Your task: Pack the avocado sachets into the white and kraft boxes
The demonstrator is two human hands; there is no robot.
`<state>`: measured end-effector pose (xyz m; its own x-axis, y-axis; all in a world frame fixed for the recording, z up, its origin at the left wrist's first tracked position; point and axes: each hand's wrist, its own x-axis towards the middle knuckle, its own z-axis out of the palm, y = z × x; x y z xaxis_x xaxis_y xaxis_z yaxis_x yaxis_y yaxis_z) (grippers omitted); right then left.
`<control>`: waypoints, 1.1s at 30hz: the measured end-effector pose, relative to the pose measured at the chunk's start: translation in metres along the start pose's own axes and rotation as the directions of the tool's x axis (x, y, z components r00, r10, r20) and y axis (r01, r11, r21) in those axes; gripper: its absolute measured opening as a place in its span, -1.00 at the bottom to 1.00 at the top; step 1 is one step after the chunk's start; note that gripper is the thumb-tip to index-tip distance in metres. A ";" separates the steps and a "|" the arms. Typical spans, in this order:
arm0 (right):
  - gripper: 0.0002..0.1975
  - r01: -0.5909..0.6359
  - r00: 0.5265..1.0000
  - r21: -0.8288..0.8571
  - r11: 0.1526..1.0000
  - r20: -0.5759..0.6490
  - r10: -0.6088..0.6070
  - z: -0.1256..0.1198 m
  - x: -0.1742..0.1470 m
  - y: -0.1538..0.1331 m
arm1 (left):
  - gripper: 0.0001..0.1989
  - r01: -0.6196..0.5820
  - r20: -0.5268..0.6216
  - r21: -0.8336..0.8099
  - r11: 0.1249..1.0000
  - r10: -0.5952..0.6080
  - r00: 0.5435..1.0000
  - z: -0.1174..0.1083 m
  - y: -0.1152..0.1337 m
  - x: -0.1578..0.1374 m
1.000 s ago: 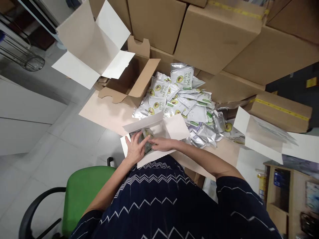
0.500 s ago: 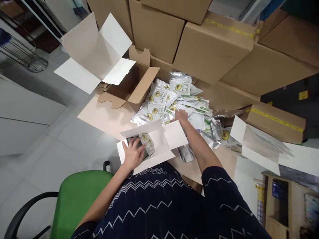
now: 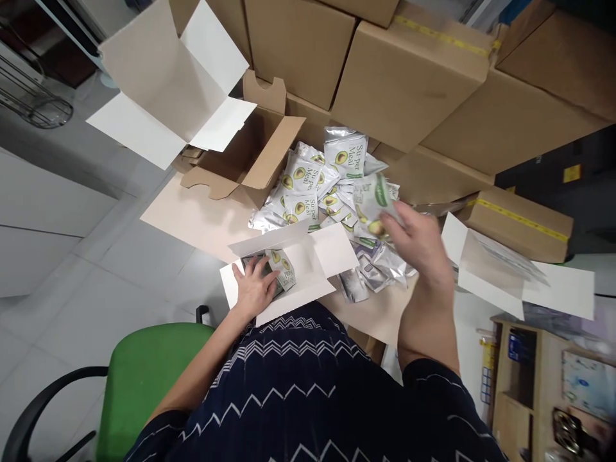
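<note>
My right hand (image 3: 423,247) is raised above the table with a Su:per Meal sachet (image 3: 374,200) pinched between thumb and fingers. The sachet is slightly blurred and shows avocado pictures. Below and left of it lies a loose heap of similar sachets (image 3: 301,174). Close to my body, a white carton (image 3: 308,279) lies with its flaps spread. My left hand (image 3: 255,289) rests in its left end, fingers apart over a row of sachets. One sachet (image 3: 282,269) with avocados on it shows beside my fingertips; those under the hand are partly hidden.
An open brown box (image 3: 240,154) stands at the back left, next to a raised open white carton (image 3: 178,83). Large cardboard boxes (image 3: 409,83) are stacked behind the heap. Another open white carton (image 3: 491,269) is at right. A green chair (image 3: 149,385) stands to my left.
My right hand has come up from the heap toward the right with a sachet in it. My left hand stays in the carton. The whole view has shifted slightly.
</note>
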<state>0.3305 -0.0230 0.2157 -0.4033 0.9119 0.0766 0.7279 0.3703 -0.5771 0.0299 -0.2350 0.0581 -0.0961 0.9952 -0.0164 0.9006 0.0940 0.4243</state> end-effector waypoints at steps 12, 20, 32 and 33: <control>-0.78 0.190 0.784 0.012 0.982 0.599 -0.159 0.097 -0.015 -0.074 | -0.70 -0.025 -0.013 0.054 0.998 0.025 1.000 0.003 -0.002 -0.001; -0.73 0.026 0.638 -0.054 0.998 0.770 0.025 0.184 -0.020 -0.067 | -0.54 -0.096 -0.022 0.177 0.980 0.102 0.995 0.000 0.007 0.000; -0.72 -0.176 0.915 0.324 0.929 0.402 0.033 0.099 0.118 0.001 | -0.68 -0.192 0.014 0.228 0.954 0.194 0.981 -0.002 0.005 0.004; -0.72 -0.129 0.934 0.203 0.971 0.352 0.050 0.110 0.137 0.008 | -0.69 -0.192 0.006 0.220 0.956 0.196 0.981 -0.001 0.005 0.003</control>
<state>0.2203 0.0850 0.1323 -0.5359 0.8083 -0.2439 0.6458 0.2063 -0.7351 0.0337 -0.2311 0.0613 0.0847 0.9945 0.0616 0.9731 -0.0958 0.2097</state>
